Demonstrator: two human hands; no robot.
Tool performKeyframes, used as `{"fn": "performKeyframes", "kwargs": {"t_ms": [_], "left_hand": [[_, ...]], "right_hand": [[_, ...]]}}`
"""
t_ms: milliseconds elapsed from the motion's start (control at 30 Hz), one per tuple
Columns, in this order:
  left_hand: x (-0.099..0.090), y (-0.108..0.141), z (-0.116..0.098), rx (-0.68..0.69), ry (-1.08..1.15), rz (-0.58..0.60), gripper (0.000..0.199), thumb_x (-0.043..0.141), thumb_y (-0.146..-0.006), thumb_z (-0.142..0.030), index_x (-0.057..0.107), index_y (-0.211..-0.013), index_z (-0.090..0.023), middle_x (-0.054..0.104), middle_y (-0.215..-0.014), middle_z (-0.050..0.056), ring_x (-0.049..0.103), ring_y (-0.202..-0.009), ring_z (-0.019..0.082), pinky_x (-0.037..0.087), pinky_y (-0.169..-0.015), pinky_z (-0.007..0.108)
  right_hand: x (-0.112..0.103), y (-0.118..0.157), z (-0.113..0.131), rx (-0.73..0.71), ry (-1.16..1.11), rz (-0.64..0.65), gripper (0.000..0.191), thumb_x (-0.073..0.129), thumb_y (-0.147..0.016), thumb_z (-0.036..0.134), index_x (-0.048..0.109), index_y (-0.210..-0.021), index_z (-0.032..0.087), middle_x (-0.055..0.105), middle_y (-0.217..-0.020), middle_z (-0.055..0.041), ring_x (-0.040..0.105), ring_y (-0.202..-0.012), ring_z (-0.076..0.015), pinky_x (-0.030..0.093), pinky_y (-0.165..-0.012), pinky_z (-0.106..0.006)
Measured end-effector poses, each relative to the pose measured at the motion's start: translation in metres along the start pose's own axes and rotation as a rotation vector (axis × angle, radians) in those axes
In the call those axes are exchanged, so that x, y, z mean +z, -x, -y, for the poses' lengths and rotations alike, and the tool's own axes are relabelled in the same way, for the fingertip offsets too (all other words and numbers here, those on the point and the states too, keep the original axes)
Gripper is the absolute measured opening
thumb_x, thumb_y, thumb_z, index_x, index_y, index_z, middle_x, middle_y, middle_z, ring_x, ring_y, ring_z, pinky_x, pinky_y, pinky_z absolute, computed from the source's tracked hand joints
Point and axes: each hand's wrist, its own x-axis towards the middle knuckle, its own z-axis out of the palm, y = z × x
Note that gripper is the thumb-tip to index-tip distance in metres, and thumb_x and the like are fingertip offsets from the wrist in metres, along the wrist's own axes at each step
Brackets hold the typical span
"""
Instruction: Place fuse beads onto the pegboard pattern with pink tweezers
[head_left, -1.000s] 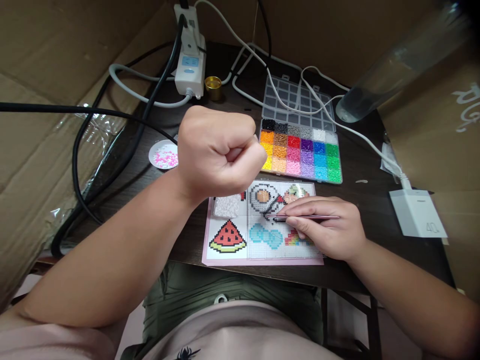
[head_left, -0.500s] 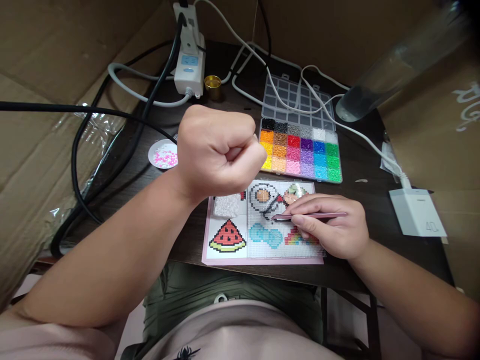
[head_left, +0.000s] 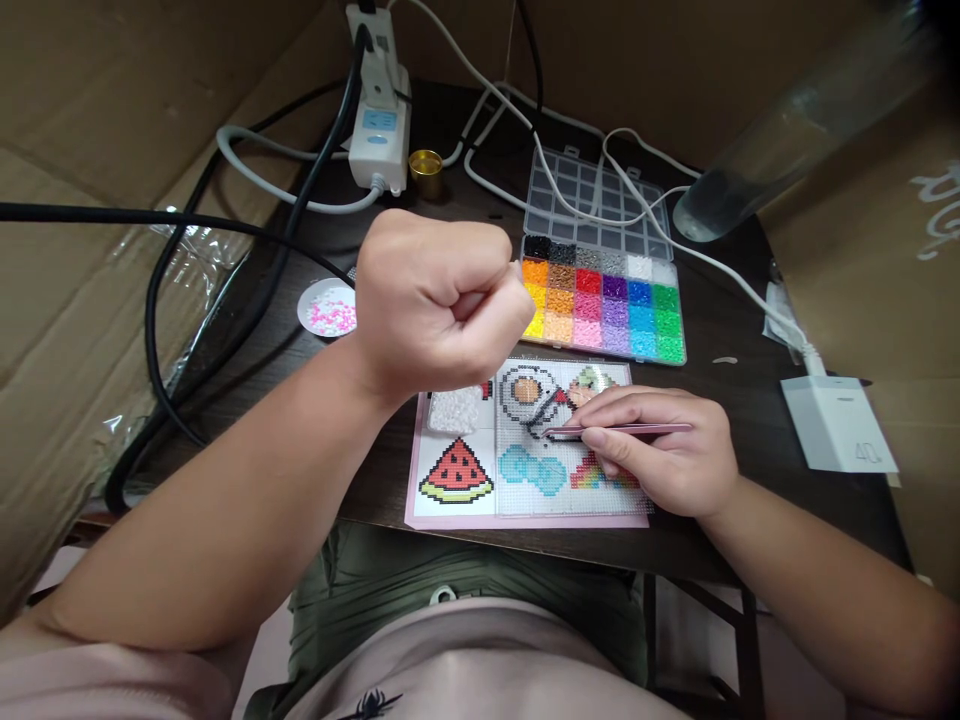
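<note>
My right hand (head_left: pixel 667 450) is closed around pink tweezers (head_left: pixel 645 430), whose tips reach left over a clear pegboard (head_left: pixel 525 505). On the board, beads form a fried egg (head_left: pixel 527 392) with a pan handle, a blue bow (head_left: pixel 532 468) and part of a rainbow (head_left: pixel 592 474). A few dark beads lie near the tweezer tips. My left hand (head_left: pixel 442 300) is raised above the pattern sheet as a tight fist, with nothing showing in it. Below it sit a small box of white beads (head_left: pixel 454 410) and a printed watermelon slice (head_left: pixel 457 470).
Behind the board lies an open bead case (head_left: pixel 600 300) sorted by colour. A white dish (head_left: pixel 326 310) of pink and white beads is partly behind my left arm. Around the edges are a power strip (head_left: pixel 379 130), a gold cup (head_left: pixel 426 175), cables, a charger (head_left: pixel 838 425) and a clear cylinder (head_left: pixel 750 160).
Almost nothing differs. The view shifts very slightly, and both hands keep their pose, with the tweezers over the same spot.
</note>
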Motion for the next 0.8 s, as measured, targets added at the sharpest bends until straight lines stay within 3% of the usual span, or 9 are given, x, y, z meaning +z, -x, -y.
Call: {"fn": "performKeyframes", "kwargs": {"t_ms": [100, 233, 400, 533, 600, 800], "left_hand": [[0.001, 0.003, -0.002, 0.012, -0.055, -0.056, 0.057, 0.073, -0.104, -0.013, 0.024, -0.079, -0.025, 0.023, -0.062, -0.008, 0.020, -0.049, 0.006, 0.019, -0.048, 0.033], [-0.001, 0.003, -0.010, -0.118, -0.194, 0.006, 0.059, 0.071, -0.112, -0.020, 0.026, -0.074, -0.025, 0.027, -0.062, -0.007, 0.028, -0.049, 0.007, 0.030, -0.049, 0.034], [-0.004, -0.005, -0.022, -0.095, -0.146, 0.028, 0.058, 0.069, -0.106, -0.002, 0.024, -0.076, -0.024, 0.019, -0.064, -0.007, 0.011, -0.055, 0.007, 0.022, -0.049, 0.036], [-0.003, -0.007, -0.022, -0.172, -0.201, 0.063, 0.059, 0.067, -0.104, 0.008, 0.024, -0.079, -0.023, 0.019, -0.068, -0.007, 0.015, -0.060, 0.007, 0.021, -0.053, 0.035], [-0.002, -0.005, -0.016, -0.027, -0.117, 0.015, 0.057, 0.068, -0.102, 0.002, 0.024, -0.078, -0.025, 0.020, -0.065, -0.008, 0.013, -0.055, 0.007, 0.022, -0.051, 0.033], [0.004, -0.001, -0.001, 0.030, -0.077, -0.047, 0.055, 0.066, -0.097, -0.003, 0.018, -0.082, -0.026, 0.009, -0.067, -0.009, 0.004, -0.053, 0.005, 0.016, -0.051, 0.031]], "right_hand": [[-0.001, 0.001, 0.001, 0.001, 0.001, -0.001, 0.006, 0.103, -0.105, 0.028, 0.104, -0.099, 0.030, 0.099, -0.098, -0.0081, 0.091, -0.067, -0.0231, 0.086, -0.098, -0.045], [-0.002, 0.001, 0.001, 0.022, 0.028, -0.005, 0.007, 0.105, -0.104, 0.034, 0.104, -0.098, 0.031, 0.097, -0.091, -0.0079, 0.090, -0.068, -0.0255, 0.087, -0.100, -0.049], [-0.002, 0.002, 0.000, 0.009, 0.009, 0.006, 0.005, 0.105, -0.105, 0.034, 0.104, -0.101, 0.031, 0.097, -0.091, -0.0078, 0.093, -0.074, -0.0272, 0.086, -0.101, -0.049], [-0.001, 0.002, -0.001, -0.019, -0.004, -0.009, 0.007, 0.103, -0.106, 0.027, 0.105, -0.105, 0.034, 0.094, -0.084, -0.0056, 0.094, -0.077, -0.0273, 0.086, -0.099, -0.047], [-0.002, 0.002, -0.001, -0.018, 0.001, -0.009, 0.005, 0.104, -0.105, 0.029, 0.104, -0.103, 0.033, 0.093, -0.082, -0.0056, 0.094, -0.077, -0.0271, 0.086, -0.098, -0.046], [0.000, 0.002, 0.003, 0.064, -0.052, -0.011, 0.029, 0.101, -0.109, 0.049, 0.099, -0.090, 0.028, 0.094, -0.086, -0.0093, 0.084, -0.063, -0.0234, 0.083, -0.081, -0.044]]}}
